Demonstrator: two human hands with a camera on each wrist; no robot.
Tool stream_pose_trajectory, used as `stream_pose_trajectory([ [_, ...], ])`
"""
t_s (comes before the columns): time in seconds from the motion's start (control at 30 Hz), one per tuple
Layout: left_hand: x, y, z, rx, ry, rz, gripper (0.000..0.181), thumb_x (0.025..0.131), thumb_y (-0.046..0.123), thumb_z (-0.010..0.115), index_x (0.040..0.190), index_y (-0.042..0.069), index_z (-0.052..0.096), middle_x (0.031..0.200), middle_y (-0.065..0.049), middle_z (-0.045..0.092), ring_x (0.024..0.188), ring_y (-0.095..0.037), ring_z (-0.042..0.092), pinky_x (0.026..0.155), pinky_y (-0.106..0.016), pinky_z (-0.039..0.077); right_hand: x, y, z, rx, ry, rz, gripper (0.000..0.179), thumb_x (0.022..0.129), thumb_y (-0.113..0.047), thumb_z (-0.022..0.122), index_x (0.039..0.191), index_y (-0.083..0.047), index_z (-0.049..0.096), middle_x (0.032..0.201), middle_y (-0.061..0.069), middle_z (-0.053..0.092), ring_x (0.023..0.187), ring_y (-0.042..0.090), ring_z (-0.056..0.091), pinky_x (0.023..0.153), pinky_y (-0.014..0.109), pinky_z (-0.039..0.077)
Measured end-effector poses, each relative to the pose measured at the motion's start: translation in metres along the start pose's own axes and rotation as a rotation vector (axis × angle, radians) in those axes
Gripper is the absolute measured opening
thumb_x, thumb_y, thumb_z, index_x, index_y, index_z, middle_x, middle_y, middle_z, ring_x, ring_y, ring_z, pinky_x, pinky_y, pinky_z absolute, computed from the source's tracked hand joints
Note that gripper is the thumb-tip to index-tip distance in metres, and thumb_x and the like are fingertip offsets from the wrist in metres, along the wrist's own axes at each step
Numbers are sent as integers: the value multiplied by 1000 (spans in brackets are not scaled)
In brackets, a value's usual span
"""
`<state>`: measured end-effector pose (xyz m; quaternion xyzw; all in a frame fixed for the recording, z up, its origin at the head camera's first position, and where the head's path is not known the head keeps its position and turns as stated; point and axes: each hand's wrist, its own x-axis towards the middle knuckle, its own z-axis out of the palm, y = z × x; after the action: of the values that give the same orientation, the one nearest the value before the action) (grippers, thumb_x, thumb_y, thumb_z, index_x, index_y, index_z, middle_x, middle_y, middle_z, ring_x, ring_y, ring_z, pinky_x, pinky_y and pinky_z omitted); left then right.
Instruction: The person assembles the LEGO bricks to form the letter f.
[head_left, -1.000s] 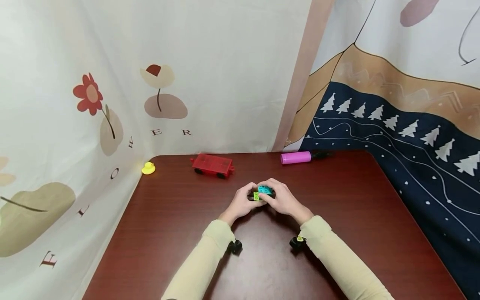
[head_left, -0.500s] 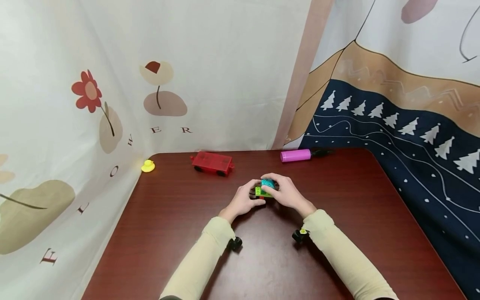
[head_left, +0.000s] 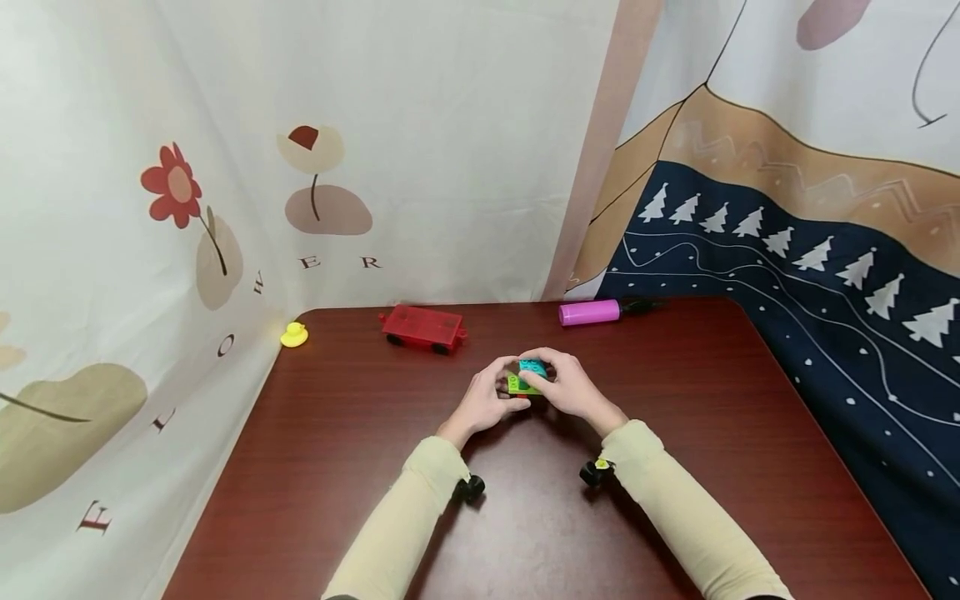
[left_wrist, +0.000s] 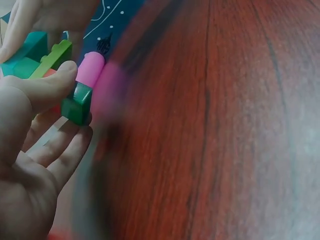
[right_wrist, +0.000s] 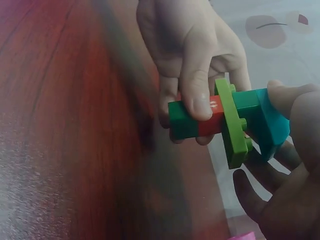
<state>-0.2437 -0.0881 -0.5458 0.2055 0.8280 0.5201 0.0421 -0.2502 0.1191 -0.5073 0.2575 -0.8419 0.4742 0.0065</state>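
Observation:
Both hands hold one stack of toy building bricks above the table. In the right wrist view the stack lies sideways: a dark green brick (right_wrist: 180,125), a red brick (right_wrist: 211,112), a lime green plate (right_wrist: 230,130) with studs, a green brick (right_wrist: 246,102) and a teal sloped brick (right_wrist: 272,125). My left hand (head_left: 480,400) pinches the red and dark green end with its thumb and fingers. At the other end, the thumb and fingers of my right hand (head_left: 573,388) grip the teal brick. Fingers hide part of the stack in the head view.
Along the back of the brown table (head_left: 360,433) stand a yellow toy duck (head_left: 294,335), a red wheeled toy wagon (head_left: 423,325) and a pink cylinder (head_left: 589,313) with a black end. Printed cloths (head_left: 450,150) hang behind and beside the table.
The stack has tilted between the hands, so more of the lime plate and some red below it show. My right hand has shifted slightly up in the head view.

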Motion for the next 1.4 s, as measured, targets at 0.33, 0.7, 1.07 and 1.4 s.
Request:
stream_pose_trajectory([
  [0.33,-6,0,-1,-8,-87,-58,95,89,20,88,162,18,28,130,-17,69,103,-26,73,90,-43,59,3,6,-1,-156,-25,34,28,104,-28,70,127,-13,72,121,7,72,100,21,62,89,41,54],
  [0.7,-4,7,-1,-51,-123,20,113,79,12,95,166,28,24,142,-18,56,92,-22,74,82,-33,62,12,6,-9,-124,24,138,28,103,-29,70,118,-6,66,103,9,73,92,21,67,80,38,56],
  [1.07,-3,7,-4,-73,-109,48,101,78,12,95,159,31,37,139,-9,58,88,-17,73,84,-31,61,11,12,-13,-69,-11,138,23,109,-31,60,119,-12,68,112,5,72,96,20,63,88,39,53],
  [1.4,-3,5,-6,2,-65,95,97,79,20,95,159,20,41,153,-6,45,87,-16,69,84,-28,60,4,16,-15,-24,-70,116,34,104,-31,69,131,-12,65,120,6,71,104,23,69,94,44,57],
])
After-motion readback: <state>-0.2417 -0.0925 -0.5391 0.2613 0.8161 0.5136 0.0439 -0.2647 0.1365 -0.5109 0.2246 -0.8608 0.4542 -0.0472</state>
